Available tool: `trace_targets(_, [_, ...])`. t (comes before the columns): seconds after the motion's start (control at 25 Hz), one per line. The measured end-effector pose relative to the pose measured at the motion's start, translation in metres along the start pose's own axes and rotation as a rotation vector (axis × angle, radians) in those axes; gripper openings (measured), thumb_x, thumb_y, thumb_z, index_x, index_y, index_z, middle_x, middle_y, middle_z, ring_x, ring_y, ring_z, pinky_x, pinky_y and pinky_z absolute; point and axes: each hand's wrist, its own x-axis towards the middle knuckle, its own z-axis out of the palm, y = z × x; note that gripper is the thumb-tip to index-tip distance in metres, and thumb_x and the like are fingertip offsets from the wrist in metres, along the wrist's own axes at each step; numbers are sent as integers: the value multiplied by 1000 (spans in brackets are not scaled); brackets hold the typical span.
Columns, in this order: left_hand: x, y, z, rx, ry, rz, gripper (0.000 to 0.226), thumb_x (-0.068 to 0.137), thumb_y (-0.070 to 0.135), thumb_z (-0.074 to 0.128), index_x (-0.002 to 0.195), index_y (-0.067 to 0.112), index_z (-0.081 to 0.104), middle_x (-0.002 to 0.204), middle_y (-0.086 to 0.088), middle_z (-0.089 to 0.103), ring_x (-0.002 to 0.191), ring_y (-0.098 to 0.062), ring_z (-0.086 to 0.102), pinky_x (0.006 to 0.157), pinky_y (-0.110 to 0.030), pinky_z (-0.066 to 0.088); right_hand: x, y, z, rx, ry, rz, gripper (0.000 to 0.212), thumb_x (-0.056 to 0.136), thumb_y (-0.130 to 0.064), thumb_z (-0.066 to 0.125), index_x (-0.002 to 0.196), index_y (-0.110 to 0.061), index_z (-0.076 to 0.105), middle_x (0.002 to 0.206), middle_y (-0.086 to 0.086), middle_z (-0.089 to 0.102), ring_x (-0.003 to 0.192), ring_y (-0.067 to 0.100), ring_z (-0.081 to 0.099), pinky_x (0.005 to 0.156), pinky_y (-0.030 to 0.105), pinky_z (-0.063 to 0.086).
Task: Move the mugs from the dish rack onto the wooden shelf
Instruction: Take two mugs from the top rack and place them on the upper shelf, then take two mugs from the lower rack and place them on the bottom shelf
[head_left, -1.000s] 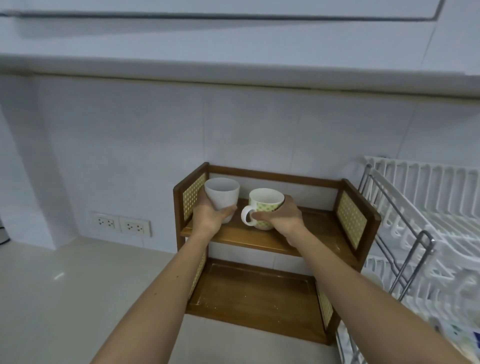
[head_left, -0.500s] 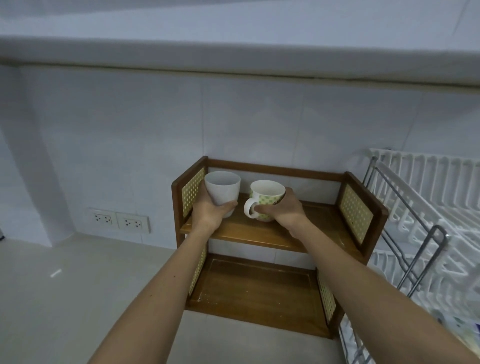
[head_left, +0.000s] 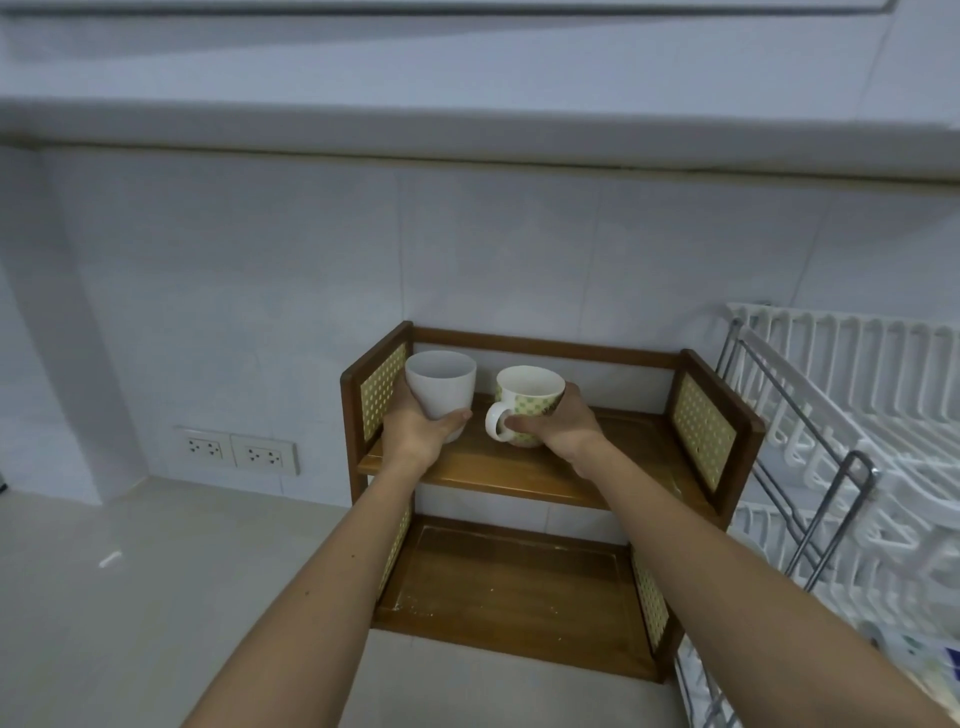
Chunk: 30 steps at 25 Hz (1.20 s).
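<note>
A plain white mug (head_left: 442, 387) is at the left end of the wooden shelf's top board (head_left: 509, 475), with my left hand (head_left: 418, 434) wrapped around its lower half. Beside it, a white mug with a green pattern (head_left: 527, 400) rests on the same board, handle turned left. My right hand (head_left: 563, 423) grips its side, the thumb by the handle. Whether the white mug's base touches the board is hidden by my fingers.
The two-tier shelf stands against the tiled wall, its lower tray (head_left: 519, 587) bare. A white and metal dish rack (head_left: 841, 415) stands close on the right. Wall sockets (head_left: 239, 449) are to the left above the pale counter (head_left: 130, 597). A cabinet overhangs above.
Both hands stay on the mugs at the top board. The view has shifted slightly, and the mugs sit about where they were.
</note>
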Motion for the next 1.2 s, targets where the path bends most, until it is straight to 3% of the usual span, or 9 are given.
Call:
trace_targets(0.16, [-5,3,-2,41,0,-7,88,71,33,80,141,14,29,137,-9,48,127,-29,45,102,-38,39,-6,0,0,-25,7,17,83,64,-30,86,131,-15,40,129,5,54,118,24,51,82,27,42])
trace_targets(0.32, [-12,5,-8,56,-19,-8,80,76,30,77,139,13,30,135,-12,52,122,-32,51,96,-38,44,-19,0,-5,-80,11,14,73,69,-23,83,129,-12,42,130,8,54,121,26,50,82,27,41])
trace_targets(0.48, [-26,13,-15,29,3,-9,72,78,20,74,137,11,33,132,-15,54,120,-33,53,96,-43,47,-46,-6,-6,-109,126,-147,60,78,-21,74,129,-10,45,131,10,54,123,25,50,91,26,40])
trace_targets(0.6, [-55,21,-22,-14,73,-8,60,84,17,68,135,9,37,132,-11,54,116,-27,55,91,-36,46,-79,-11,-8,-120,216,-276,59,83,-16,68,136,-10,42,135,11,50,126,23,46,99,26,39])
trace_targets(0.76, [-112,31,-24,-65,24,46,42,91,19,58,131,15,45,118,5,56,99,-8,55,84,-23,42,-137,-2,-23,-121,203,-423,52,88,-19,63,136,-14,45,133,3,51,122,12,48,94,16,37])
trace_targets(0.88, [-162,40,-15,-60,-71,66,25,93,24,55,119,25,54,106,12,61,93,0,56,77,-15,39,-188,22,-50,-153,182,-566,39,90,-16,60,128,-14,53,126,1,56,118,9,51,98,30,49])
trace_targets(0.96, [-203,46,-3,-87,-92,60,18,93,26,55,110,31,57,100,15,63,89,7,57,72,-12,40,-220,45,-76,-188,159,-628,31,90,-12,59,121,-11,59,117,2,60,110,9,56,89,34,54])
trace_targets(1.08, [-272,59,27,-151,-99,56,15,93,23,56,105,31,58,94,17,64,88,6,60,74,-10,43,-261,88,-129,-263,146,-627,23,89,-9,58,112,-9,63,105,2,64,95,9,61,76,33,57])
trace_targets(1.2, [-328,80,64,-214,-180,84,17,93,19,54,106,29,57,90,18,67,85,11,60,70,-2,43,-289,130,-188,-371,161,-553,26,89,-14,57,115,-13,61,112,2,62,102,14,59,78,35,55])
